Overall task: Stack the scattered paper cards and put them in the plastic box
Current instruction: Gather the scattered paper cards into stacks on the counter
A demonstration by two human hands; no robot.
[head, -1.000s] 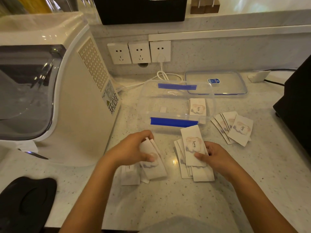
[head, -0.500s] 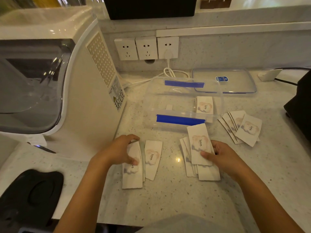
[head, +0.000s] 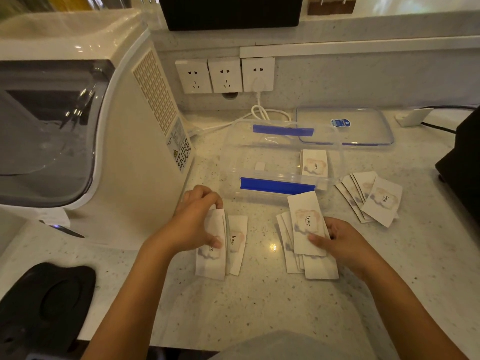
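White "love" paper cards lie in groups on the speckled counter. My left hand (head: 193, 223) grips a small stack of cards (head: 211, 258) at its top edge, thumb on its face; one more card (head: 237, 245) lies just right of it. My right hand (head: 337, 242) pinches a single card (head: 306, 222) resting over a fanned pile (head: 309, 266). Another fanned group of cards (head: 374, 197) lies at the right. The clear plastic box (head: 259, 152) with blue clips stands behind, holding a few cards (head: 314, 163) at its right end.
The box's clear lid (head: 363, 131) lies behind the box on the right. A large white appliance (head: 104, 126) fills the left side. A black object (head: 465, 157) stands at the right edge, a black pad (head: 44, 305) at the near left. Wall sockets (head: 224, 75) and a white cable are behind.
My left hand lowered its cards onto the counter at the left and left one card lying beside them. My right hand kept its card over the middle pile.
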